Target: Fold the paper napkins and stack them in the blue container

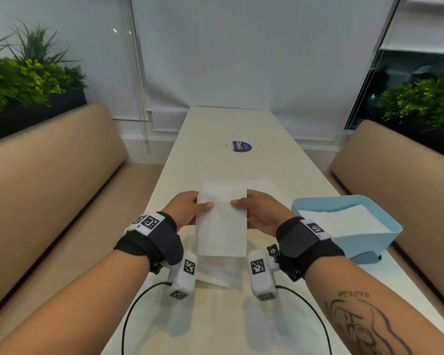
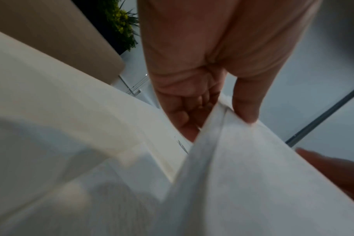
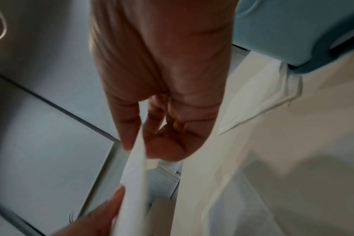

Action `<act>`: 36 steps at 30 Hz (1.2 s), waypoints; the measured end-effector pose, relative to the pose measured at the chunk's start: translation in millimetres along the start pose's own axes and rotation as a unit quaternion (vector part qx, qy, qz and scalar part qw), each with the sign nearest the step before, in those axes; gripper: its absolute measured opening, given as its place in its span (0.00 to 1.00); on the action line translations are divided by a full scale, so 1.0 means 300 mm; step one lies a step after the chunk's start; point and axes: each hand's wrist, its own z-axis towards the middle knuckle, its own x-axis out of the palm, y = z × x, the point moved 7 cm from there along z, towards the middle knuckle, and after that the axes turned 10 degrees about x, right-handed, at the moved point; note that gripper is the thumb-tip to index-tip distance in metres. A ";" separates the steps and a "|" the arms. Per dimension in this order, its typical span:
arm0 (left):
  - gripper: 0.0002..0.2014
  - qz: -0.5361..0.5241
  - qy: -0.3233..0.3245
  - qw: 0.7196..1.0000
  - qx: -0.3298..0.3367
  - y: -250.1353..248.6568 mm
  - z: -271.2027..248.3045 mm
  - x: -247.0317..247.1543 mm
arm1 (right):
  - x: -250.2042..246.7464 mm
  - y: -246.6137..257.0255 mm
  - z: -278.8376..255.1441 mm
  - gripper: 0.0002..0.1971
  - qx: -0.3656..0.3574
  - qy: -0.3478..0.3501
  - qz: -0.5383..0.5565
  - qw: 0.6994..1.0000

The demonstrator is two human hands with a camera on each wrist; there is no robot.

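The left hand and the right hand each pinch one side edge of a single white napkin, thumb on the near face and the other fingers curled behind the paper. It is held up off the table, a tall narrow rectangle hanging between the two hands. In the left wrist view it seems to be doubled over, with layers parting beside the thumb — that picture is blurred, so I can't say how many layers there are.

Directly under the held napkin, more white paper lies flat on the table, between the two wrist cameras. Another sheet lies spread just beyond the hands, partly hidden by them.

To the right of the right hand, near the table's right edge, stands the blue container. A pile of folded napkins lies flat inside it, below the rim. In the right wrist view, the edge of a loose sheet reaches right up to the foot of the container.

Further down the long pale table is a round purple sticker. Tan padded benches run along both sides — green plants sit behind them, and white blinds hang at the far end.
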 end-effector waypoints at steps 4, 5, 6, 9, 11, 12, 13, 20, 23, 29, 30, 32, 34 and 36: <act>0.05 0.008 -0.049 0.998 0.040 -0.021 0.002 -0.017 | -0.031 0.008 -0.003 0.14 -0.020 -0.041 -0.053 0.998; 0.06 -0.006 -0.055 0.997 0.045 -0.022 0.001 -0.018 | -0.038 0.011 -0.007 0.14 -0.026 -0.050 -0.055 0.997; 0.07 -0.021 -0.056 0.997 0.051 -0.025 -0.001 -0.017 | -0.044 0.013 -0.010 0.13 -0.031 -0.057 -0.053 0.996; 0.09 -0.039 -0.055 0.996 0.066 -0.033 -0.007 -0.018 | -0.061 0.021 -0.021 0.11 -0.044 -0.075 -0.049 0.995; 0.10 -0.039 -0.061 0.995 0.072 -0.037 -0.008 -0.022 | -0.072 0.025 -0.021 0.09 -0.053 -0.087 -0.054 0.993; 0.09 -0.039 -0.065 0.994 0.073 -0.039 -0.007 -0.023 | -0.075 0.028 -0.025 0.09 -0.056 -0.094 -0.055 0.992; 0.10 -0.038 -0.067 0.994 0.075 -0.041 -0.007 -0.023 | -0.077 0.029 -0.028 0.10 -0.059 -0.099 -0.056 0.992; 0.16 -0.019 -0.076 0.994 0.077 -0.065 -0.018 -0.011 | -0.080 0.054 -0.056 0.18 -0.083 -0.095 -0.048 0.991; 0.20 -0.039 -0.082 0.994 0.061 -0.069 -0.023 -0.007 | -0.087 0.061 -0.061 0.14 -0.090 -0.095 0.008 0.991; 0.07 -0.052 -0.090 0.991 0.082 -0.092 -0.026 0.016 | -0.096 0.072 -0.057 0.07 -0.125 -0.138 -0.052 0.981; 0.09 -0.032 -0.090 0.991 0.096 -0.095 -0.023 0.020 | -0.093 0.071 -0.056 0.09 -0.126 -0.134 -0.051 0.982; 0.13 -0.005 -0.102 0.988 0.113 -0.104 -0.018 0.027 | -0.082 0.064 -0.056 0.10 -0.119 -0.116 -0.056 0.984; 0.14 -0.001 -0.123 0.985 0.125 -0.112 -0.016 0.031 | -0.077 0.054 -0.059 0.11 -0.107 -0.103 -0.070 0.986; 0.14 -0.006 -0.135 0.982 0.131 -0.122 -0.010 0.037 | -0.086 0.047 -0.064 0.13 -0.106 -0.105 -0.074 0.986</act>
